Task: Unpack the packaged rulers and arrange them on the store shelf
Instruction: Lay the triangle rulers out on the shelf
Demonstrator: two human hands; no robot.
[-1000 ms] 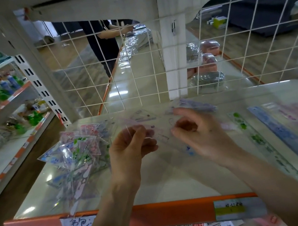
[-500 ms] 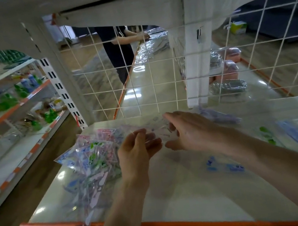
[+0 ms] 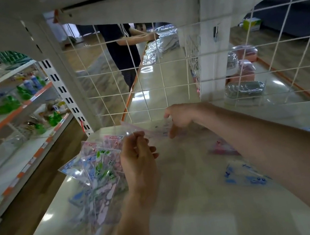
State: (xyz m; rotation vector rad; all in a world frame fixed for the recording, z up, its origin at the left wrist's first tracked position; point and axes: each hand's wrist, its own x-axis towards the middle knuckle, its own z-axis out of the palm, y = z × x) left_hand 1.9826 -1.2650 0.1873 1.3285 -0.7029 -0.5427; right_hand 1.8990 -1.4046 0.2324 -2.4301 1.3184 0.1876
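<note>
Left hand (image 3: 138,157) pinches one corner of a clear packet (image 3: 157,130), right hand (image 3: 183,116) grips the other end, just above the shelf (image 3: 186,205); the print inside is too blurred to read; a pile (image 3: 97,169) of packets lies left; a blue ruler (image 3: 245,176) lies right, smeared and partly behind the forearm.

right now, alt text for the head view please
The left hand and right hand pinch a clear ruler packet between them above a white shelf. A pile of printed packets lies at left, a wire grid behind.
</note>
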